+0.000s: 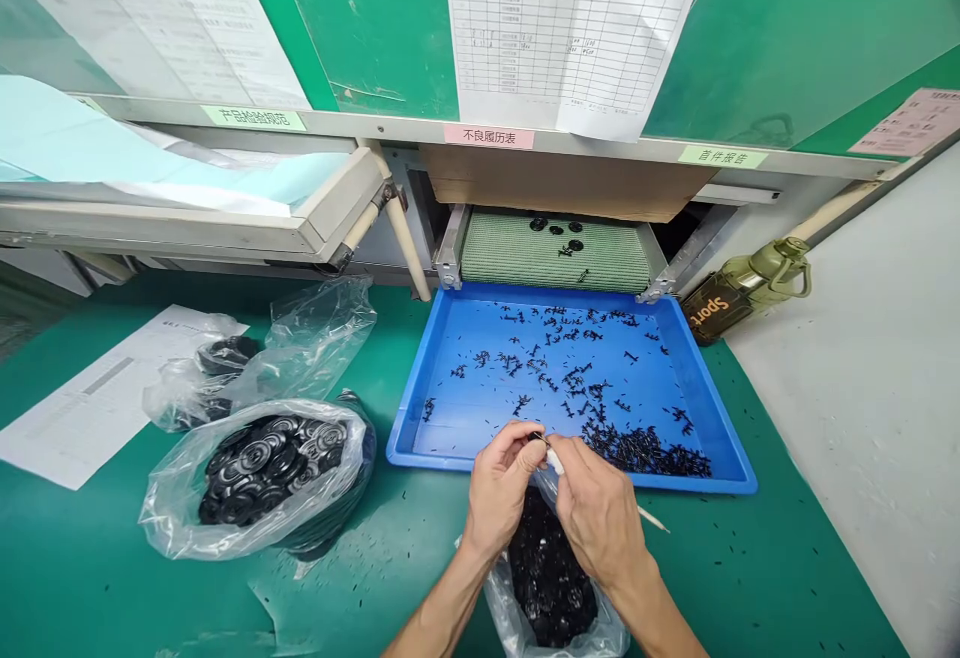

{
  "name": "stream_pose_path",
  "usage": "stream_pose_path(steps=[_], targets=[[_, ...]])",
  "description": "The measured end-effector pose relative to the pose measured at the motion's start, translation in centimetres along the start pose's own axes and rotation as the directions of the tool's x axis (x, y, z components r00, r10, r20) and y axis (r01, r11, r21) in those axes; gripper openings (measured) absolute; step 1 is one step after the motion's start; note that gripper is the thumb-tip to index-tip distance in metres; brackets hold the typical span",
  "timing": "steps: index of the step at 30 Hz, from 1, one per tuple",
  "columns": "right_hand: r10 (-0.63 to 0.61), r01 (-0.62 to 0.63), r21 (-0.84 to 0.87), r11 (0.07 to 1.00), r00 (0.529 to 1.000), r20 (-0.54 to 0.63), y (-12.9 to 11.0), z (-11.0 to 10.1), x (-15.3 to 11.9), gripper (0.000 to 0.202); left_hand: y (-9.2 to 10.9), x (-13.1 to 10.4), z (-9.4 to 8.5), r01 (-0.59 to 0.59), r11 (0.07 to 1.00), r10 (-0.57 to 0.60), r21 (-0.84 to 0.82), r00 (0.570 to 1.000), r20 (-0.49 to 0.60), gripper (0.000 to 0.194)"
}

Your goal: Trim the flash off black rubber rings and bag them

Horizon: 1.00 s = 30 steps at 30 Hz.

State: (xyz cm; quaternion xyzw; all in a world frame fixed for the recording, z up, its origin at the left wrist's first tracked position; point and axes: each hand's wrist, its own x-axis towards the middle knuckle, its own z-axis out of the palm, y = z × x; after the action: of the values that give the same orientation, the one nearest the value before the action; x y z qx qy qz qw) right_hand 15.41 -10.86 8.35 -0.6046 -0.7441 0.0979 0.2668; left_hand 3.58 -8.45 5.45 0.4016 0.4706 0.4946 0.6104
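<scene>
My left hand (504,478) pinches a small black plastic part (535,437) between thumb and fingertips, at the front edge of the blue tray (411,446). Close beside it, my right hand (600,503) is closed around a slim whitish tool (555,461), whose pointed tail (654,519) sticks out past the hand. The working end of the tool meets the black part, though the fingers mostly hide the contact. Below both hands stands an open clear bag (504,598) filled with small black parts (551,573).
Black scraps (637,448) lie scattered in the tray. Behind it, a green conveyor belt (517,258) carries several black pieces. At left are an open bag of black discs (259,453), another clear bag (322,328) and a paper sheet (97,388). A green bottle (750,283) leans at right.
</scene>
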Motion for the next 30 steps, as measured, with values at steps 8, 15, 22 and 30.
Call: stream_pose_path(steps=[8,15,22,30], targets=[[0.272,-0.293,0.182,0.938,0.953,0.136,4.8,0.7,1.6,0.03,0.1,1.3,0.3,0.083,0.994,-0.079,-0.065,0.995,0.061,0.033],[0.22,-0.221,0.15,0.964,0.975,0.023,9.3,0.2,2.7,0.037,0.1,3.5,-2.0,0.239,0.929,-0.231,-0.284,0.971,0.063,0.02],[0.251,-0.243,0.2,0.949,0.968,-0.013,9.0,-1.3,2.2,0.035,1.4,2.4,-2.0,0.172,0.951,-0.161,-0.257,0.985,0.063,0.027],[0.27,-0.271,0.192,0.943,0.962,0.028,7.9,-2.8,-4.4,0.033,2.6,-2.0,-0.8,0.098,0.948,-0.028,-0.302,0.973,0.227,0.028]])
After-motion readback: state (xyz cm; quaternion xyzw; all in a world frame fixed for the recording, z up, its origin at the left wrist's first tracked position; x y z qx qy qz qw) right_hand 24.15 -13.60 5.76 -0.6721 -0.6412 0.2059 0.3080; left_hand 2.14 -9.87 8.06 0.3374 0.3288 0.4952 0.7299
